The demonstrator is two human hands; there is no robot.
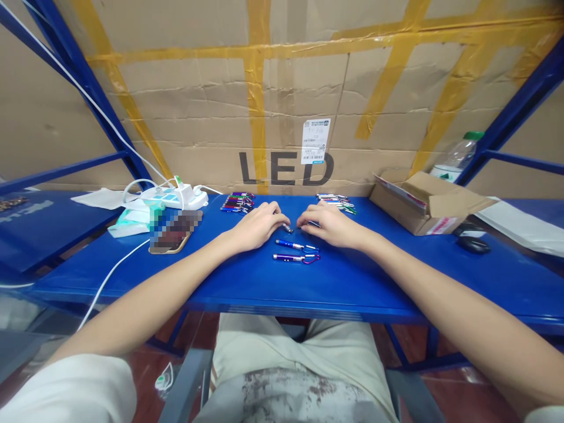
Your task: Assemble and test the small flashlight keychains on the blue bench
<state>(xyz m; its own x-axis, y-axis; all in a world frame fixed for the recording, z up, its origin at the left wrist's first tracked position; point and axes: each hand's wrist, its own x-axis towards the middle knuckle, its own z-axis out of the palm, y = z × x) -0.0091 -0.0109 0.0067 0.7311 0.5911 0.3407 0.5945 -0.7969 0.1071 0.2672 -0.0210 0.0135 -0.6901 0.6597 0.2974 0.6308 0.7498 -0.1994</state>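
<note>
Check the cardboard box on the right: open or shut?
Open. The cardboard box has its flaps spread outward on the blue table; what is inside cannot be seen.

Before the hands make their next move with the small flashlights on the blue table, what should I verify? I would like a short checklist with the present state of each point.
1. Left hand has a small piece at its fingers: ok, a little metal part shows at the fingertips.
2. Right hand holds a part: cannot tell, the fingers cover it.
3. Two keychain flashlights lie free in front of the hands: ok, side by side, apart from both hands.
4. Flashlight piles within reach behind the hands: ok, one pile on each side.
5. Cardboard box open: ok, flaps up.
6. White power strip cable away from the hands: ok, it runs off the blue table on the left.
</note>
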